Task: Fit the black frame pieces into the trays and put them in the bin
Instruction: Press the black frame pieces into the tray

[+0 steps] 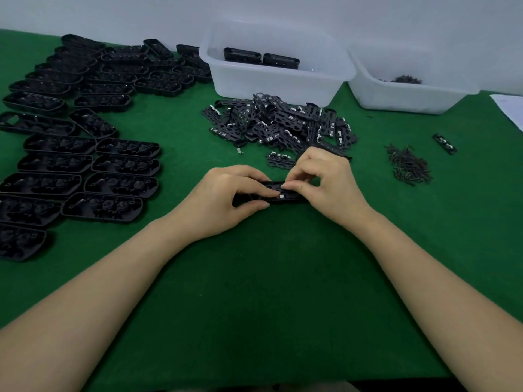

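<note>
Both hands (223, 199) (325, 182) pinch a long black tray (285, 197) showing silver contacts.

Both hands cover most of the tray (278, 193), so whether a frame piece sits seated in it cannot be told. The leftmost trays (17, 241) run off the edge. The second bin (407, 97) holds dark bits, possibly screws, too small to tell.
</note>
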A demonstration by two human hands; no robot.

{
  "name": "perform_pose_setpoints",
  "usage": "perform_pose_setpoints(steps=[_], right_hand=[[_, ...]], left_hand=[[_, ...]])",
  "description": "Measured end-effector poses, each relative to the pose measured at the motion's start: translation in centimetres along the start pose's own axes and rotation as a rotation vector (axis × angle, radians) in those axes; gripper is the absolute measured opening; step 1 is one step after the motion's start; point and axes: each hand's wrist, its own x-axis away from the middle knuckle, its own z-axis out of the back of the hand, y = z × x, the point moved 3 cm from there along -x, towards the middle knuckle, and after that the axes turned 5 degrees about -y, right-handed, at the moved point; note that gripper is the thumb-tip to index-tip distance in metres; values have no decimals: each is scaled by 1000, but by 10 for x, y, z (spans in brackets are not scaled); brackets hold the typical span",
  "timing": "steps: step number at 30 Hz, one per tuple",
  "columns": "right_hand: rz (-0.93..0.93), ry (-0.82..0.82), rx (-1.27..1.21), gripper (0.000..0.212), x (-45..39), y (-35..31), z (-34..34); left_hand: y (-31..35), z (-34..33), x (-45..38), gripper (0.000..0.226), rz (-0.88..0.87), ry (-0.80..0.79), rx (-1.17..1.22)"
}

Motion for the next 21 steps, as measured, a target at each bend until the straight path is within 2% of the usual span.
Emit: perform_pose_setpoints(steps=[4, 6, 8, 10, 13, 15, 17, 21], right_hand=[[-154, 118, -238, 7, 7, 9, 10], [-172, 125, -283, 11, 12, 13, 18], [-109, 15, -190, 29, 18, 10, 20], [3, -107, 58, 42, 23, 3, 14], [192, -113, 441, 42, 28, -5, 6], [266, -97, 595, 38, 29, -10, 2], [271, -106, 611, 37, 29, -11, -1], [113, -162, 374, 39, 24, -9, -1]], left_hand=[[0, 0, 1, 22, -15, 2, -5], [0, 0, 2, 22, -34, 6, -13], [0, 1, 2, 22, -50, 14, -42], [0, 1, 3, 22, -62, 19, -62], [2, 1, 2, 22, -64, 2, -50], [0, 1, 2, 22, -51, -7, -28], [-1, 2, 2, 23, -24, -10, 1], [-4, 4, 1, 27, 40, 17, 89]])
